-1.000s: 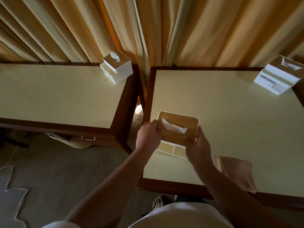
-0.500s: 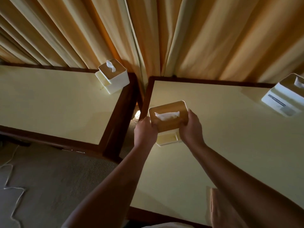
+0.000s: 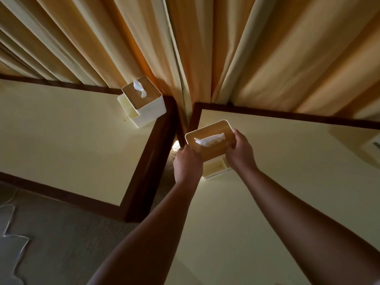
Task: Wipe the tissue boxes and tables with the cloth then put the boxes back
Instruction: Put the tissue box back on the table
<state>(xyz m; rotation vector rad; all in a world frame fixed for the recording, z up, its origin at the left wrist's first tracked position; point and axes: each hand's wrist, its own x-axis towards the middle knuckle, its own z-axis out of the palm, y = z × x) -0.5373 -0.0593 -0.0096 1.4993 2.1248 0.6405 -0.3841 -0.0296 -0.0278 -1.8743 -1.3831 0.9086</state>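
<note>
Box base is hiding behind both hands, so can't tell if it's resting on the tabletop. Left hand (image 3: 188, 164) & right hand (image 3: 239, 150) are gripping the wood-lidded tissue box (image 3: 209, 140) by its short ends, fingers curled, near the right table's (image 3: 287, 171) back-left corner, close to the dark rim. Tabletop is stretching wide to the right. Second tissue box (image 3: 144, 101) is sitting at the left table's (image 3: 61, 130) back-right corner. A pale object (image 3: 376, 142) is getting cut off by the frame's right edge.

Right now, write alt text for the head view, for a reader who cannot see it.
The left hand and right hand grip a wood-lidded tissue box near the far left corner of the right table. A second tissue box stands on the far right corner of the left table, with orange curtains behind both.
</note>
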